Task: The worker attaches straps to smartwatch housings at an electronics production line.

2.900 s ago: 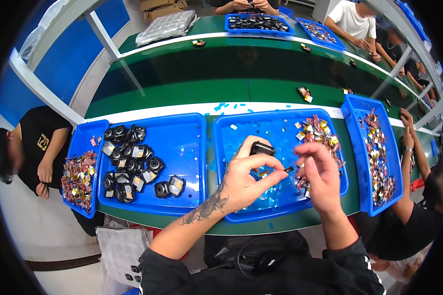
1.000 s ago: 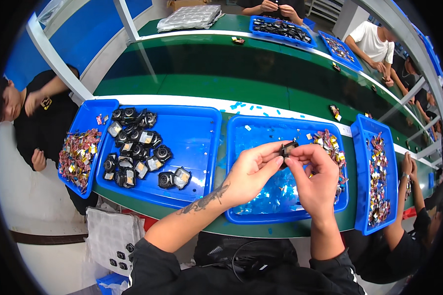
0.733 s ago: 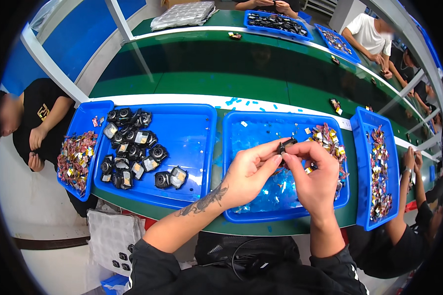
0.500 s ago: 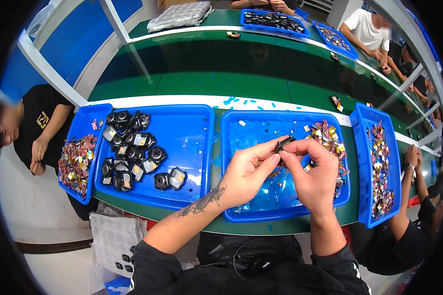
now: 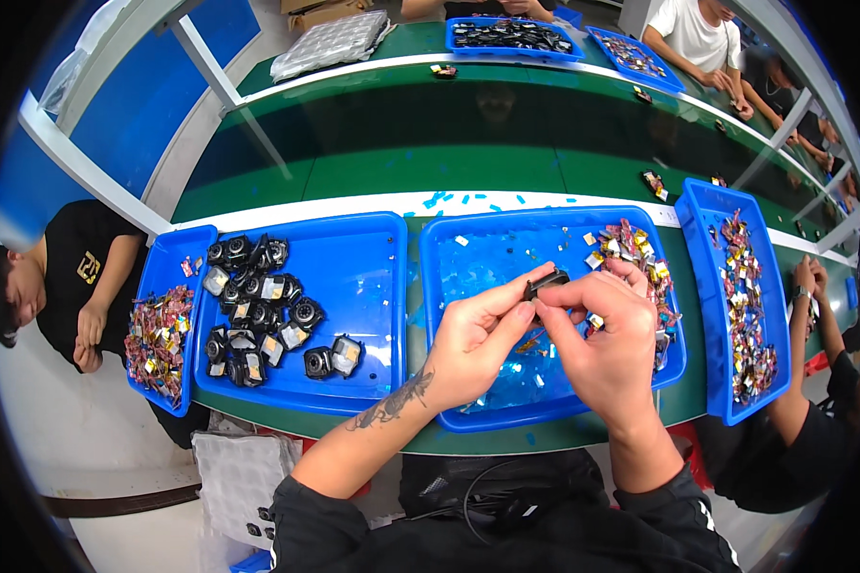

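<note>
Black, small plastic part (image 5: 548,283) sits pinched between fingertips of both the left hand (image 5: 478,336) and right hand (image 5: 604,334), held over the blue plastic tray (image 5: 468,420) as half a second earlier.

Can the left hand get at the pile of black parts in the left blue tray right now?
Probably not at once: the left hand is pinching the small black part together with the right hand. The path to the black parts in the left blue tray looks unobstructed.

Left hand (image 5: 475,336) and right hand (image 5: 597,336) pinch a small black part (image 5: 547,282) between fingertips at frame centre. Below them lies a blue tray (image 5: 468,286)
</note>
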Available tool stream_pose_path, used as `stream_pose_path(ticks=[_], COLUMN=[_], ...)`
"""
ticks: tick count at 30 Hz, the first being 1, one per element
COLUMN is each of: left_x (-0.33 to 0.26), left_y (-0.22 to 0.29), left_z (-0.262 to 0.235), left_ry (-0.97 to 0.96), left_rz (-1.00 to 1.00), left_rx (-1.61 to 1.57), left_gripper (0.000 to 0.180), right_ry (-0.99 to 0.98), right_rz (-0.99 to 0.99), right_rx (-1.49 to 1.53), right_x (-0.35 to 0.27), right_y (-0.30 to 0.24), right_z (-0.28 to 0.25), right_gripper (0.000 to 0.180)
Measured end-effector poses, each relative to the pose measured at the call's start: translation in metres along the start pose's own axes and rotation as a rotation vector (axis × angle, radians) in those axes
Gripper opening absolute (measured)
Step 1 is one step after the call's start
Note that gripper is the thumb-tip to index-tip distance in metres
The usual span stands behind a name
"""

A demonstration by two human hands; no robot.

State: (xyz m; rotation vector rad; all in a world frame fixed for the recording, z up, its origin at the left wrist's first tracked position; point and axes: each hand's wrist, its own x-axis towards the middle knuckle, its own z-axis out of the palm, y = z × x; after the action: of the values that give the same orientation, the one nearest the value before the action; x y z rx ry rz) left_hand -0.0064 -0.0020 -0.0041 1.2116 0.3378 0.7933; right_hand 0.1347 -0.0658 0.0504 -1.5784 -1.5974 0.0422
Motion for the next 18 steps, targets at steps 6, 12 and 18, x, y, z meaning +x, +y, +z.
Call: stream_pose_path(ticks=[6, 12, 18], left_x=[0.000, -0.004, 0.005], left_y=[0.005, 0.009, 0.013], left_z=[0.002, 0.001, 0.004], left_ry=[0.006, 0.002, 0.123], left_rz=[0.001, -0.002, 0.081], left_rx=[0.014, 0.050, -0.111], left_gripper=[0.040, 0.039, 0.042], right_ry=[0.069, 0.011, -0.160], right_rz=[-0.013, 0.183, 0.476], right_rx=[-0.025, 0.395, 0.712], right_x=[0.000, 0.001, -0.026], right_y=[-0.002, 0.023, 0.018], right_z=[-0.003, 0.001, -0.008], right_gripper=[0.016, 0.033, 0.019])
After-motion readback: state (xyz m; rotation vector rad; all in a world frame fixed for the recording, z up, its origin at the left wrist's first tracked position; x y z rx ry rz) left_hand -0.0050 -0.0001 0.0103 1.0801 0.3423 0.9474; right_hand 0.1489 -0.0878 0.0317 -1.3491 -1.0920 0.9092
